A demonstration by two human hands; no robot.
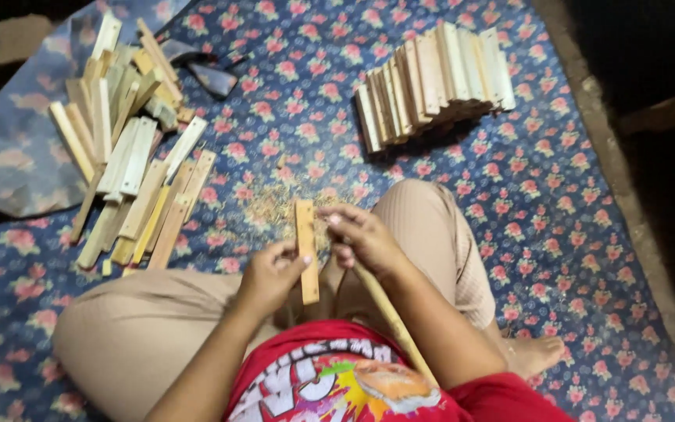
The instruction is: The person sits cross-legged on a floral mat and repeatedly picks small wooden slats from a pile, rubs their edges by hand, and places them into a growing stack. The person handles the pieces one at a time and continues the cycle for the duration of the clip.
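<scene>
Two hands are seen: the left hand (269, 275) and the right hand (362, 237). One wooden strip (306, 250) and one long stick (391, 315) are held. Two groups of strips are counted: a loose pile (130, 141) at ten o'clock, a neat stack (435, 78) at one o'clock.

The one camera sits on my head, looking steeply down and close over my left hand (269, 275), lap and the flowered mat (556, 195) beyond
</scene>
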